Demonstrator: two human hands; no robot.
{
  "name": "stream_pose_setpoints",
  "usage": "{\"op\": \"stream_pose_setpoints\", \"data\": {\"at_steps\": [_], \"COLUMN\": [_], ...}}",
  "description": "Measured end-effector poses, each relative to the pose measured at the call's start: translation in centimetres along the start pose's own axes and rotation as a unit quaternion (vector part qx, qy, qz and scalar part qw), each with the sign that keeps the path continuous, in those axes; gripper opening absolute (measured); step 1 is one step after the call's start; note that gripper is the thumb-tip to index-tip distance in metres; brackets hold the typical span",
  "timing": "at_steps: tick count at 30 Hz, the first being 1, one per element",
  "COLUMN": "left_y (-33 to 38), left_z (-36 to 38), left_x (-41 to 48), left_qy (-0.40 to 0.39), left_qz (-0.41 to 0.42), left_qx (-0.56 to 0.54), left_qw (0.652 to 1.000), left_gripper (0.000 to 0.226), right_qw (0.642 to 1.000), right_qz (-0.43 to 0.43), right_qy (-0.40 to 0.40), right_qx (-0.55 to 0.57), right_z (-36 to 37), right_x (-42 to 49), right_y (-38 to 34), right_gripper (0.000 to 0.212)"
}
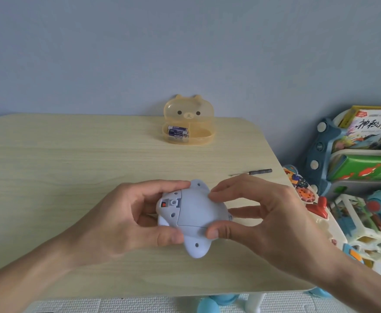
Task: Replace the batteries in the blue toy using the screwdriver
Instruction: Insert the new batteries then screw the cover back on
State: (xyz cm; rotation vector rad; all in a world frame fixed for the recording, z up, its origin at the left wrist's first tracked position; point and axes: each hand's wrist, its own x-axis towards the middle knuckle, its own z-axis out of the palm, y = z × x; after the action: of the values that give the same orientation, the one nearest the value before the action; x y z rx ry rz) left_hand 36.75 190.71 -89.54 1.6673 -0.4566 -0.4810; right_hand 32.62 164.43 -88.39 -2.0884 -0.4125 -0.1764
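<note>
Pale wooden table (72, 166), near centre: I am cradling the blue toy (191, 216) underside-up, left hand (121, 220) and right hand (259, 213) both grasping it, screwdriver (251, 172) lying crosswise just beyond my right hand.

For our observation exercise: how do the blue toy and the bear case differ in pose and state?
The blue toy is gripped underside up by the left hand and right hand near the table's front; the bear case stands untouched at the back. The toy is opaque, the case translucent, open, holding batteries. Both are animal-shaped plastic.
</note>
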Motion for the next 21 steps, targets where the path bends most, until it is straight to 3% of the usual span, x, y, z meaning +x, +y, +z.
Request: {"op": "stream_pose_setpoints", "data": {"at_steps": [4, 10, 15, 21], "left_y": [-0.3, -0.1, -0.1, -0.1], "left_z": [0.2, 0.5, 0.7, 0.8], "left_x": [-0.1, -0.1, -0.2, -0.3], "left_qy": [0.022, 0.027, 0.037, 0.045], "left_qz": [0.01, 0.008, 0.007, 0.015], "left_qx": [0.005, 0.013, 0.019, 0.017], "left_qw": [1.0, 1.0, 0.999, 0.999], "left_gripper": [0.066, 0.066, 0.067, 0.066], "right_qw": [0.993, 0.953, 0.956, 0.972], "right_qz": [-0.027, 0.003, -0.003, -0.002], "right_qy": [-0.047, -0.005, -0.003, 0.065], "right_qx": [-0.106, -0.304, -0.294, -0.225], "right_z": [-2.6, -7.7, -7.6, -7.3], "right_x": [1.1, 4.4, 4.5, 4.5], "right_y": [0.5, 6.4, 8.6, 6.5], "right_gripper": [0.038, 0.048, 0.015, 0.009]}}
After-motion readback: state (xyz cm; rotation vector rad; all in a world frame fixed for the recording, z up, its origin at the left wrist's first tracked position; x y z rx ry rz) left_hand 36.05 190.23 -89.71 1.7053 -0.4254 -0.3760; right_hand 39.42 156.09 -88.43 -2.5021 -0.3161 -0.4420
